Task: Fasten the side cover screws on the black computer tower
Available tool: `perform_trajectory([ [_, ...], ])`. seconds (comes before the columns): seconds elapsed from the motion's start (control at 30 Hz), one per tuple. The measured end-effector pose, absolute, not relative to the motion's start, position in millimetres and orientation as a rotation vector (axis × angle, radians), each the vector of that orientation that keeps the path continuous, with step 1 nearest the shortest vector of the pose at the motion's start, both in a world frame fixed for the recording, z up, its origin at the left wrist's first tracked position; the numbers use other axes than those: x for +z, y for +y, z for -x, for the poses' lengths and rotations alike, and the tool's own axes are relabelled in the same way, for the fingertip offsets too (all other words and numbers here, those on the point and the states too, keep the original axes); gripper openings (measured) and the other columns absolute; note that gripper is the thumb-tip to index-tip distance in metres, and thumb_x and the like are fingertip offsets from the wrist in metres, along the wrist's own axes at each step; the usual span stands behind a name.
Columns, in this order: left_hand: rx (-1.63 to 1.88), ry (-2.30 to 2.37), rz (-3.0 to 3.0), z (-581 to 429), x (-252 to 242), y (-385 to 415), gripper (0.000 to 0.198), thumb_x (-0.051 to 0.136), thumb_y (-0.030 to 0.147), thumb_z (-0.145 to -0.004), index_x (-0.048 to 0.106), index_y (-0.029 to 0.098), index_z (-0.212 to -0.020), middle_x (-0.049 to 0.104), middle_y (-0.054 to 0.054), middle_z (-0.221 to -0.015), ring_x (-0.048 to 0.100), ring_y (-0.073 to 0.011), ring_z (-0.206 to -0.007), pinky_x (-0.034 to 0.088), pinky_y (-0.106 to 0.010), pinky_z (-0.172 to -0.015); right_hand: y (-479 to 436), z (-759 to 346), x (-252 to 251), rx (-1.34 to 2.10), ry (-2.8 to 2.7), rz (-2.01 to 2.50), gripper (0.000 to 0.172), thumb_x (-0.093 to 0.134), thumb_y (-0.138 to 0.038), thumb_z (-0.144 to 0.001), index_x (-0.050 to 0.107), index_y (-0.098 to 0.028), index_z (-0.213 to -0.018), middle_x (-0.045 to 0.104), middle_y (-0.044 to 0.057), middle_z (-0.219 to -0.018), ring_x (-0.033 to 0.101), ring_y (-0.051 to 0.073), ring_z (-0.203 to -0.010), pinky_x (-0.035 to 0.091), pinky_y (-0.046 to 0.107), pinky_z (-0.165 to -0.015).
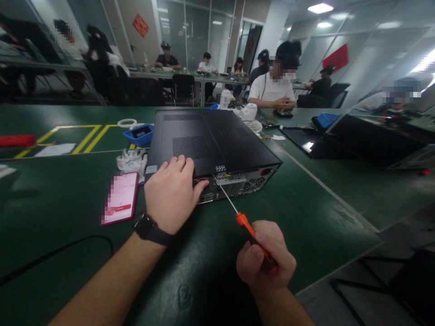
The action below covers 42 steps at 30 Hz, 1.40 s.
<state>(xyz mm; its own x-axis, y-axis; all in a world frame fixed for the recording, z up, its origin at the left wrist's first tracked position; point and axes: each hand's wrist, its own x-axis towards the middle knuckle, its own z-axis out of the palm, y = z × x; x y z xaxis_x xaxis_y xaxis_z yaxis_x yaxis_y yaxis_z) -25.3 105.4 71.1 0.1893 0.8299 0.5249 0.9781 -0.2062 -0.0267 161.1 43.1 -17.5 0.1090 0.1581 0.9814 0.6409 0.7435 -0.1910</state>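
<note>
A black desktop computer case (210, 140) lies flat on the green table (68, 208), its rear panel toward me. My left hand (171, 192), with a dark watch on the wrist, rests on the near left corner of the case, fingers curled over the top edge. My right hand (265, 262) is closed round the orange handle of a screwdriver (238, 215). The thin shaft points up and left, and its tip touches the rear panel near the top edge.
A phone with a pink screen (120, 197) lies left of my hand, white gloves (132, 159) and a blue tray (139, 133) behind it. A black cable (61, 251) crosses the near left. Other case panels (340, 140) lie right. Several people sit at far tables.
</note>
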Motion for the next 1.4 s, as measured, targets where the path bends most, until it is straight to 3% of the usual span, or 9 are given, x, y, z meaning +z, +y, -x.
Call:
perform_trajectory([
  [0.23,-0.6,-1.728,2.137,25.8,71.7,105.5,0.04,0.06,0.04,-0.094,0.064,0.011,-0.121,0.067,-0.021,-0.133,0.064,-0.0381,-0.118,0.05,-0.048,-0.098,43.0,-159.0,-19.1,-0.31,-1.468,0.659,0.025,0.048,-0.026,-0.094,0.056,-0.015,-0.115,0.055,0.002,-0.079,0.055,0.016,-0.061,0.051,0.035,-0.053],
  [0.53,-0.586,-1.719,2.131,25.2,71.8,105.2,0.039,0.06,0.041,-0.094,0.064,0.012,-0.12,0.067,-0.02,-0.133,0.065,-0.0368,-0.116,0.05,-0.048,-0.099,43.4,-164.0,-19.8,-0.393,-1.476,0.683,0.024,0.052,-0.017,-0.093,0.057,-0.015,-0.116,0.055,0.002,-0.081,0.057,0.016,-0.065,0.053,0.035,-0.057],
  [0.73,-0.579,-1.714,2.127,25.8,70.7,105.5,0.04,0.06,0.042,-0.094,0.064,0.011,-0.12,0.067,-0.02,-0.133,0.065,-0.0375,-0.117,0.05,-0.048,-0.098,43.4,-159.0,-17.0,-0.341,-1.466,0.704,0.023,0.048,-0.03,-0.097,0.055,-0.016,-0.114,0.054,0.003,-0.082,0.058,0.017,-0.065,0.053,0.036,-0.056],
  [0.97,-0.559,-1.709,2.12,24.3,72.2,105.7,0.04,0.06,0.043,-0.094,0.064,0.012,-0.119,0.068,-0.019,-0.13,0.065,-0.0369,-0.115,0.052,-0.047,-0.095,44.0,-162.5,-17.8,-0.39,-1.472,0.699,0.025,0.051,-0.017,-0.093,0.054,-0.016,-0.117,0.055,0.002,-0.083,0.056,0.015,-0.063,0.051,0.034,-0.055],
  [1.17,-0.556,-1.717,2.122,25.1,71.2,105.3,0.04,0.059,0.043,-0.095,0.064,0.012,-0.12,0.067,-0.02,-0.132,0.065,-0.0377,-0.115,0.051,-0.048,-0.095,43.9,-159.6,-17.6,-0.325,-1.474,0.697,0.022,0.048,-0.029,-0.097,0.055,-0.017,-0.114,0.055,0.003,-0.082,0.058,0.017,-0.066,0.052,0.036,-0.056],
  [1.4,-0.555,-1.726,2.117,25.6,71.6,105.5,0.04,0.06,0.043,-0.094,0.063,0.012,-0.12,0.067,-0.019,-0.132,0.065,-0.0373,-0.115,0.051,-0.047,-0.097,43.8,-163.2,-19.5,-0.371,-1.45,0.71,0.02,0.051,-0.019,-0.093,0.055,-0.017,-0.112,0.055,0.001,-0.079,0.056,0.015,-0.061,0.052,0.035,-0.054],
])
